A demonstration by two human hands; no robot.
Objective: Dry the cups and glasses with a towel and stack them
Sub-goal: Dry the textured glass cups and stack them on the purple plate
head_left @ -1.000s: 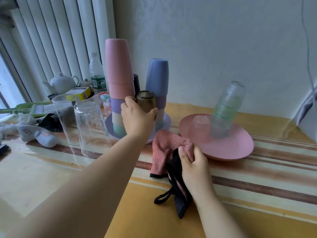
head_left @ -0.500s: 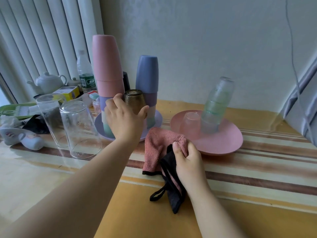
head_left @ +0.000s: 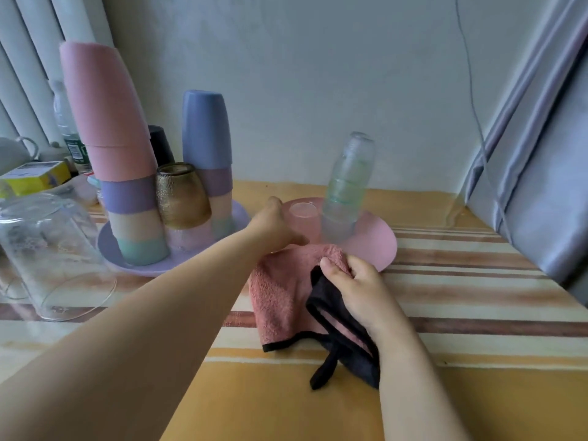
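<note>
I take the pink plate (head_left: 378, 246) as my reference. A small clear glass (head_left: 304, 214) stands inverted on its left part, and a stack of clear glasses (head_left: 346, 186) stands inverted just right of that glass, also on the plate. My left hand (head_left: 275, 227) reaches to the small glass, thumb at its left side; the other fingers are hidden, so I cannot tell whether it grips. My right hand (head_left: 362, 288) sits just in front of the plate, fingers curled tight on the pink towel (head_left: 283, 294), whose black trim hangs below the fist. Left of the plate, a purple plate (head_left: 133, 262) carries two stacks of coloured cups (head_left: 127, 173) and an inverted amber glass (head_left: 181, 195) between them. Further left, a large clear glass (head_left: 51, 256) stands inverted on the table (head_left: 477, 313).
</note>
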